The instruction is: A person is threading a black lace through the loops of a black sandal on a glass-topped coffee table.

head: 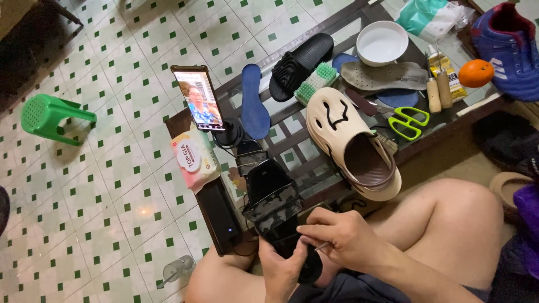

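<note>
Below, the left hand (281, 272) grips the black slide sandal (272, 205), while the right hand (337, 235) pinches a thin tool (321, 245) against it.

Item under work: one black slide sandal (273, 203) with a mottled grey camouflage strap across its upper. It is held off the bench, at the near centre of the scene, above the person's lap. Its toe end points far and slightly left; its heel end lies near, gripped from below. A thin, pale needle-like tool (321, 245) touches the sandal's right edge near the heel.
</note>
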